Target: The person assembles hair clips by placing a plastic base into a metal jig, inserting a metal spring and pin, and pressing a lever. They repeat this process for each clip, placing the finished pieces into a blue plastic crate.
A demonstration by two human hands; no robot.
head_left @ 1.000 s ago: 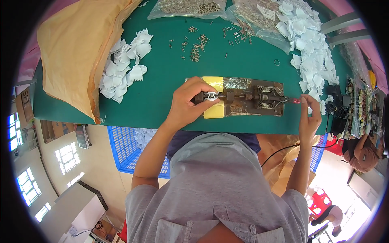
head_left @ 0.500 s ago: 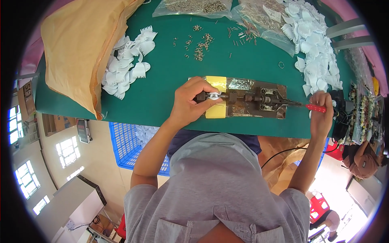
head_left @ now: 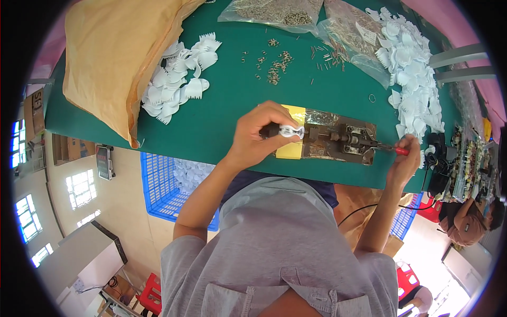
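My left hand [head_left: 259, 132] is closed in a pinch on a small white plastic hair claw clip [head_left: 289, 131]. The clip is at the left end of a metal toggle-clamp jig [head_left: 348, 138], over the yellow tape [head_left: 297, 115] on its base. Whether the clip touches the jig cannot be made out. Around the red lever handle [head_left: 402, 151] at the jig's right end, my right hand [head_left: 405, 165] has its fingers closed. White toothed clip halves [head_left: 182, 79] lie in a heap on the left, and another heap [head_left: 414, 79] sits on the right.
Small metal springs [head_left: 274, 68] and thin pins [head_left: 330, 57] are scattered on the green table [head_left: 232, 121]. Plastic bags of metal parts [head_left: 274, 11] lie behind. A brown paper sack [head_left: 111, 68] stands at left. Below the table's front edge is a blue basket [head_left: 158, 185].
My right hand and the red handle have moved left, nearer the jig body. My left hand and the white clip have shifted slightly right over the yellow tape. The whole view has shifted somewhat.
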